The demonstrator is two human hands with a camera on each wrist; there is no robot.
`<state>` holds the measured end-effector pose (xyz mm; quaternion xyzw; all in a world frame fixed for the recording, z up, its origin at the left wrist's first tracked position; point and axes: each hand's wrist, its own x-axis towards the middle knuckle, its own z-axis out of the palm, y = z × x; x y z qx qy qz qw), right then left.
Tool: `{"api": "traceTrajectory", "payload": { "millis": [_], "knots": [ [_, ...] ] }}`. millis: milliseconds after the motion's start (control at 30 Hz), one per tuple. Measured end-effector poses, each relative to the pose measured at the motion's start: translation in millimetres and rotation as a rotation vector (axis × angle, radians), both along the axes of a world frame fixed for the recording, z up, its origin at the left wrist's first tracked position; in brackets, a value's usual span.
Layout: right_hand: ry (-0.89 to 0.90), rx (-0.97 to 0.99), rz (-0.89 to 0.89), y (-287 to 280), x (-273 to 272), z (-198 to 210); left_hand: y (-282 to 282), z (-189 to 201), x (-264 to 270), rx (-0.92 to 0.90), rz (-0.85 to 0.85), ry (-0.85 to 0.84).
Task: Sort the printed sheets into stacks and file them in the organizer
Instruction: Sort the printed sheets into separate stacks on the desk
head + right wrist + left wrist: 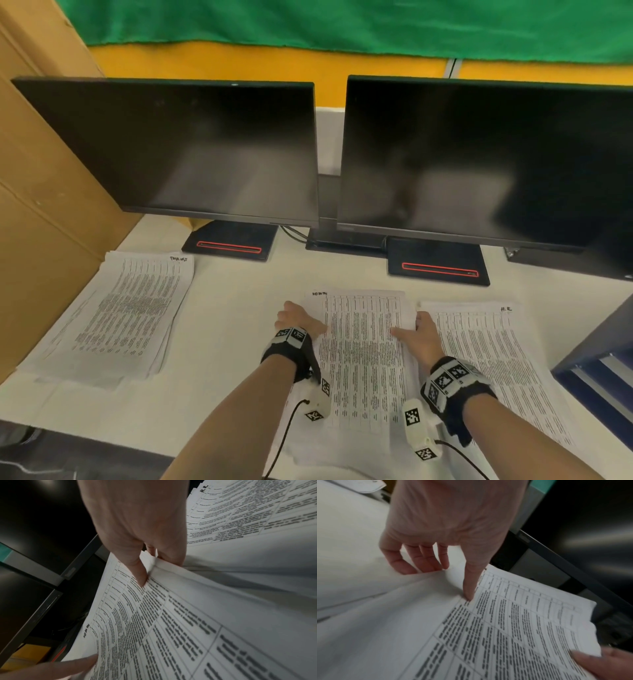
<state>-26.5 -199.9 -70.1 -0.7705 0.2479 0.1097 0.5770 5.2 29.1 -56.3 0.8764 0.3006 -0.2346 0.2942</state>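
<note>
White tabletop (222,329) runs under two dark monitors (191,150), with a green cloth (342,24) hung along the yellow wall behind. At the middle stack of printed sheets (363,356), the left thumb (470,588) presses down on the top page near its left edge, while the other left fingers (426,559) curl under that edge, so the left hand (294,320) pinches the stack's side. The right thumb (139,573) lies on the printed face near the right edge, and the right fingers (171,557) wrap under a bundle of page edges, so the right hand (423,330) grips the opposite side. That edge is raised and bowed in the right wrist view. Both wrists wear black straps carrying coded marker blocks. Just right of this stack lies another stack (496,363), its top corner marked "H.R." by hand. Well apart, on the left of the table beside a cardboard panel (37,219), lies a third, loosely fanned stack (126,308). A dark blue organizer (606,373) shows at the right edge of the table.
</note>
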Motion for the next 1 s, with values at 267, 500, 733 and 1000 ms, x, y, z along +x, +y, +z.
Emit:
{"api": "traceTrajectory", "payload": {
  "millis": [267, 500, 733, 1000],
  "knots": [
    [-0.029, -0.062, 0.013, -3.9, 1.1, 2.6, 16.4, -3.5, -10.0, -0.114, -0.036, -0.273],
    [-0.078, -0.187, 0.02, -1.7, 1.8, 0.7, 57.6, -3.1, -8.5, 0.002, -0.235, -0.379],
    [-0.143, -0.38, 0.203, -6.1, 1.0, 6.1, 160.4, 13.0, 3.6, 0.183, -0.114, -0.174],
    [-0.174, -0.718, 0.381, -1.3, 7.0, 19.6, 184.6, 10.6, 1.6, 0.443, -0.045, -0.017]
  ]
}}
